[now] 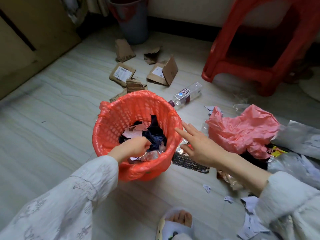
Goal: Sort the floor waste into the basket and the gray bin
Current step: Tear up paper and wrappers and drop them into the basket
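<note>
Slippered foot (179, 220) at 6 o'clock. Left hand (133, 148), fingers curled, grip contents unclear, inside basket (107, 129). Right hand (199, 144), fingers spread, at 3 o'clock of basket.

Soft, dim daylight falls on the pale floor (52, 118); far corners sink into shadow, edges bend and smear, and sleeves blur.

1 head-worn camera looks forward and steeply down, close above the basket (136, 135) on the floor (52, 118).
</note>
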Demonstrator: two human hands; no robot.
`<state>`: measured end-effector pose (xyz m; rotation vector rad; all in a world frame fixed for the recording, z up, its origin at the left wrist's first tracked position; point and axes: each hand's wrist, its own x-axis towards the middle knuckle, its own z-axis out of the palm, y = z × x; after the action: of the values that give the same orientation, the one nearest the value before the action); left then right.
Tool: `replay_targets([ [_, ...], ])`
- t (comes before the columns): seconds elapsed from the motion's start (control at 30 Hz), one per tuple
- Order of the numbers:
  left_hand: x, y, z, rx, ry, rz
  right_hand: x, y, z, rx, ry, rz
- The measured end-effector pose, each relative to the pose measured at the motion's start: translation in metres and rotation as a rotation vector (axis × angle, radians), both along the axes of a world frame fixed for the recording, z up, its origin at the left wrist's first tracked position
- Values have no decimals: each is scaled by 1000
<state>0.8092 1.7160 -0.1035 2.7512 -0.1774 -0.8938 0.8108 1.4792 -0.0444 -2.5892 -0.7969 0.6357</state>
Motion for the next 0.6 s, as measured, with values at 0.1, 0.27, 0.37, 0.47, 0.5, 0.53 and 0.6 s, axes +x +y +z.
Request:
replay_targets([
  [0.1, -4, -5, 39, -81, -227, 69, -12, -21, 10, 47, 46, -102],
  [0.27, -29, -62, 91, -398, -576, 96, -34, -82, 11, 65, 123, -351],
  [0.37, -35, -101, 86, -505, -592, 44, -43, -120, -6, 77, 170, -572],
  [0.47, -37, -148, 54, -525, -489, 2, -61, -156, -35, 64, 228, -698],
  [0.5, -39, -161, 39, -506, -433, -8, -69, -165, -46, 64, 248, -710],
  [0.53, -42, -174, 21, -474, -372, -25, -76, -172, -57, 53, 269, -721],
  [0.6, -49, -197, -15, -403, -239, -84, -86, -187, -79, 21, 307, -740],
])
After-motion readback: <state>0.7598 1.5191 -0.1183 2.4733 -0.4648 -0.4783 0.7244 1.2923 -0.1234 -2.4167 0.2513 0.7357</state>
